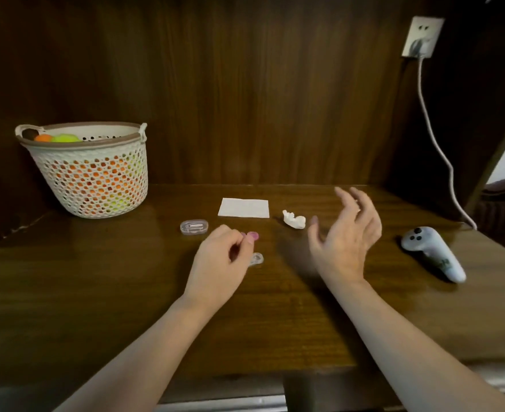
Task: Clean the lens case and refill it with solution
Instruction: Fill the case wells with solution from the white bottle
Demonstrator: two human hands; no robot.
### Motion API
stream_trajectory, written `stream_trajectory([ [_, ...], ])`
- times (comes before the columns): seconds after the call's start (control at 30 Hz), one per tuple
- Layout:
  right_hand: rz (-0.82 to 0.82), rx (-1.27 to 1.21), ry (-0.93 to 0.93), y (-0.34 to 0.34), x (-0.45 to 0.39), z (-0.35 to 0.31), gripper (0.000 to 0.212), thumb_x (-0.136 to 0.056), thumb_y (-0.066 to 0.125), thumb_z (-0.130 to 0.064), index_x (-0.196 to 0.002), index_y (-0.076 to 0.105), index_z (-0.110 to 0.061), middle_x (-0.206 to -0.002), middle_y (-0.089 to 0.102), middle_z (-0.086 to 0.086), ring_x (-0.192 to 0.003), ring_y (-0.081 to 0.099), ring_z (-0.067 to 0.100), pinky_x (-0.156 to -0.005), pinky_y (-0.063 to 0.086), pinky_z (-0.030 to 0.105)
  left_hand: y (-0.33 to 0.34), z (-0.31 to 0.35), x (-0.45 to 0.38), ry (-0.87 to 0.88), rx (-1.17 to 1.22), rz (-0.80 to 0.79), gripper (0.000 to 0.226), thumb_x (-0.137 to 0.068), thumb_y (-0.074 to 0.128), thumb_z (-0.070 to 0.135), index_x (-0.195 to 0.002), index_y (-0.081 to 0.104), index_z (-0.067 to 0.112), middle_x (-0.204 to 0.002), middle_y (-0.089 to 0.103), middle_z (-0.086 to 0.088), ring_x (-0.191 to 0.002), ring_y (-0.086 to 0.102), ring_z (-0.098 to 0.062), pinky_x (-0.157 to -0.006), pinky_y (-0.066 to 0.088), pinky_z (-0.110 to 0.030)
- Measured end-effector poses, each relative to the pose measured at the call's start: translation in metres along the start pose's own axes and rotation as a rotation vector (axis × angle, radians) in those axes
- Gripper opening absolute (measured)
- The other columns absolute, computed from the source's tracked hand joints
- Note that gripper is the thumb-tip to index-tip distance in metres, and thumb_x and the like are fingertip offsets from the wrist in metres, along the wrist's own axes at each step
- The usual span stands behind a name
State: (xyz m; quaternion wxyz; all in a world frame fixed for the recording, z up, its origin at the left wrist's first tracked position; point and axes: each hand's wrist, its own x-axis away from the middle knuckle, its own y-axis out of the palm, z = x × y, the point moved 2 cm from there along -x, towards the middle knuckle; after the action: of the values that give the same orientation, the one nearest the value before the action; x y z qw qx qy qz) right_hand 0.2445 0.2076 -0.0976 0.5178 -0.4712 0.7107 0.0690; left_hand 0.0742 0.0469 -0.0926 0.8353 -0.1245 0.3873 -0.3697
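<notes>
On the wooden desk [126, 292], left hand [221, 263] pinching a small clear lens case [257, 259]. Right hand [345, 236] raised, fingers spread, holding nothing.

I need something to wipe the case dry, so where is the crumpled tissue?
The crumpled tissue lies on the wooden desk, just right of the flat white paper sheet and left of the raised right hand.

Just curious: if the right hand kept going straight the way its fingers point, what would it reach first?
The right hand is open, fingers aimed up and away. Nothing lies on the table ahead, so probably the wooden back wall, though depth is unclear.
</notes>
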Motion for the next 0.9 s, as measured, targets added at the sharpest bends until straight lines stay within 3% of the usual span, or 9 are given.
stream_trajectory([
  [0.13,-0.057,0.041,0.313,-0.013,-0.007,0.026,0.097,-0.089,0.087,-0.031,-0.165,0.028,-0.017,-0.174,0.027,0.010,-0.161,0.026,0.032,-0.128,0.024,0.049,0.017,0.027,0.018,0.180,-0.136,-0.122,0.021,-0.106,0.060,0.034,-0.085,0.061,0.034,-0.092,0.056,0.020,-0.090,0.059,0.002,-0.087,0.049,-0.011],
  [0.23,-0.175,-0.179,0.586,-0.005,-0.011,0.039,0.111,-0.088,0.090,-0.027,-0.171,0.016,-0.021,-0.173,0.035,0.009,-0.159,0.036,0.033,-0.123,0.038,0.049,0.026,0.036,0.026,0.250,-0.189,-0.187,0.016,-0.107,0.057,0.040,-0.095,0.065,0.033,-0.101,0.059,0.018,-0.095,0.060,-0.001,-0.089,0.048,-0.010],
  [0.33,-0.252,-0.280,0.725,0.002,-0.013,0.050,0.097,-0.096,0.082,-0.031,-0.170,0.020,-0.022,-0.160,0.054,0.013,-0.145,0.056,0.036,-0.112,0.050,0.051,0.025,0.037,0.029,0.229,-0.192,-0.165,0.018,-0.108,0.056,0.039,-0.101,0.068,0.028,-0.104,0.059,0.016,-0.095,0.059,-0.001,-0.089,0.051,-0.012],
  [0.43,-0.388,-0.252,0.571,-0.001,-0.009,0.047,0.068,-0.102,0.073,-0.042,-0.160,0.043,-0.023,-0.145,0.067,0.004,-0.125,0.069,0.022,-0.093,0.060,0.036,0.016,0.038,0.032,0.154,-0.113,-0.106,0.012,-0.108,0.057,0.034,-0.102,0.066,0.029,-0.107,0.063,0.015,-0.104,0.063,-0.003,-0.102,0.053,-0.018],
  [0.5,-0.510,-0.321,0.389,-0.009,0.003,0.031,0.055,-0.103,0.070,-0.044,-0.151,0.050,-0.028,-0.123,0.071,-0.011,-0.097,0.073,0.004,-0.073,0.054,0.014,0.009,0.040,0.032,0.104,-0.060,-0.082,0.009,-0.108,0.056,0.036,-0.110,0.063,0.031,-0.111,0.065,0.015,-0.105,0.065,-0.003,-0.097,0.057,-0.020],
  [0.57,-0.637,-0.414,0.208,-0.020,0.021,0.011,0.037,-0.102,0.069,-0.043,-0.131,0.047,-0.048,-0.106,0.071,-0.019,-0.091,0.070,-0.006,-0.057,0.053,0.009,-0.001,0.043,0.026,0.043,-0.086,-0.110,0.015,-0.108,0.051,0.046,-0.117,0.056,0.036,-0.110,0.065,0.017,-0.097,0.067,-0.004,-0.085,0.062,-0.022],
  [0.67,-0.753,-0.475,0.032,-0.036,0.047,-0.020,0.028,-0.091,0.069,-0.050,-0.111,0.051,-0.057,-0.103,0.068,-0.028,-0.094,0.069,-0.003,-0.061,0.056,0.010,-0.019,0.051,0.012,0.046,-0.223,-0.183,0.035,-0.106,0.035,0.064,-0.119,0.049,0.036,-0.098,0.067,0.015,-0.083,0.069,-0.005,-0.072,0.061,-0.023],
  [0.77,-0.759,-0.476,-0.090,-0.046,0.061,-0.042,0.023,-0.090,0.071,-0.063,-0.098,0.061,-0.044,-0.097,0.069,-0.032,-0.088,0.071,0.000,-0.062,0.056,0.011,-0.034,0.059,0.007,0.160,-0.373,-0.241,0.049,-0.101,0.023,0.073,-0.105,0.052,0.033,-0.085,0.065,0.013,-0.071,0.065,-0.005,-0.061,0.049,-0.020],
  [0.9,-0.770,-0.492,-0.072,-0.048,0.068,-0.056,0.031,-0.086,0.072,-0.069,-0.082,0.067,-0.038,-0.085,0.072,-0.031,-0.083,0.073,0.001,-0.059,0.055,0.011,-0.041,0.061,0.010,0.262,-0.477,-0.357,0.058,-0.105,0.020,0.065,-0.097,0.063,0.026,-0.088,0.071,0.008,-0.075,0.067,-0.009,-0.066,0.054,-0.029],
])
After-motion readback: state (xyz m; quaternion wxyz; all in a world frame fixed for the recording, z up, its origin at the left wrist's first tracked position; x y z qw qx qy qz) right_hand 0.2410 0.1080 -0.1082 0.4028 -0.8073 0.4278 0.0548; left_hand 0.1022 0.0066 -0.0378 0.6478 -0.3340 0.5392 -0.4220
